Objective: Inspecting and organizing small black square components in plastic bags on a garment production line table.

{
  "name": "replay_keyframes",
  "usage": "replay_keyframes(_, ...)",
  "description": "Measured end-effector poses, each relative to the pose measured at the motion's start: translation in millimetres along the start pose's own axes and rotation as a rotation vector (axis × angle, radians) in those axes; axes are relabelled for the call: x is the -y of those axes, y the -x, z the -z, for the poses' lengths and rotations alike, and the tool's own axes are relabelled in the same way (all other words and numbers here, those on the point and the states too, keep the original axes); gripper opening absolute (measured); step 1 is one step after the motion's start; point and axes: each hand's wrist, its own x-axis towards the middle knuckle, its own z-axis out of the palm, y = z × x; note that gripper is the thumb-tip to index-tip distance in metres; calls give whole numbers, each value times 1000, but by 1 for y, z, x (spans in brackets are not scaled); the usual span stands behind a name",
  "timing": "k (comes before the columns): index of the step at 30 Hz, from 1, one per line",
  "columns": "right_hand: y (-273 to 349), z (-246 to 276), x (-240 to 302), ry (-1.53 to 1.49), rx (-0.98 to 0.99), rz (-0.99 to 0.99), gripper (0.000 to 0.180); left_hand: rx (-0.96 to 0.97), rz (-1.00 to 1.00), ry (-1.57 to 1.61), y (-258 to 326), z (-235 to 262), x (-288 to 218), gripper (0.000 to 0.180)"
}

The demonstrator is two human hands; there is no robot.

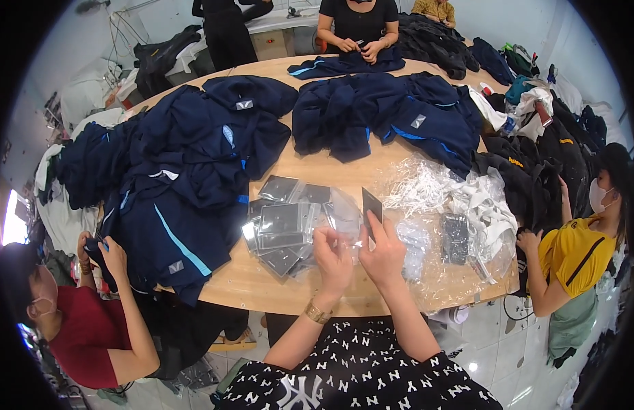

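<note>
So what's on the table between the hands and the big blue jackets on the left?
A pile of small clear packets with dark cards lies between them on the wooden table, in the head view.

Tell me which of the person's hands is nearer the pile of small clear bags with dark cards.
Left. The left hand sits at the pile's right edge; the right hand is farther right, holding a dark card.

Black patterned top, bare forearms, one gold band

The person wears a black top scattered all over with small white letter marks, a larger white emblem low at the front; a gold-coloured band, possibly a watch or bracelet, circles the wrist of the left hand (pixel 334 260), while the right hand (pixel 383 254) is unadorned
</note>
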Motion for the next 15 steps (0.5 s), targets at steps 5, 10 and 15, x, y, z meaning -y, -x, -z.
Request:
replay_keyframes(5, 1, 5, -9, 67, -17, 211, 28, 167, 142, 16, 2, 6, -3, 24)
replay_keyframes(10, -5, 14, -15, 81, -23, 398, 23, 453, 252, 562, -6, 31, -11, 52)
replay_keyframes(15, -5, 10, 1, -66, -42, 392, 31, 398, 718, 861, -22, 32, -13, 47)
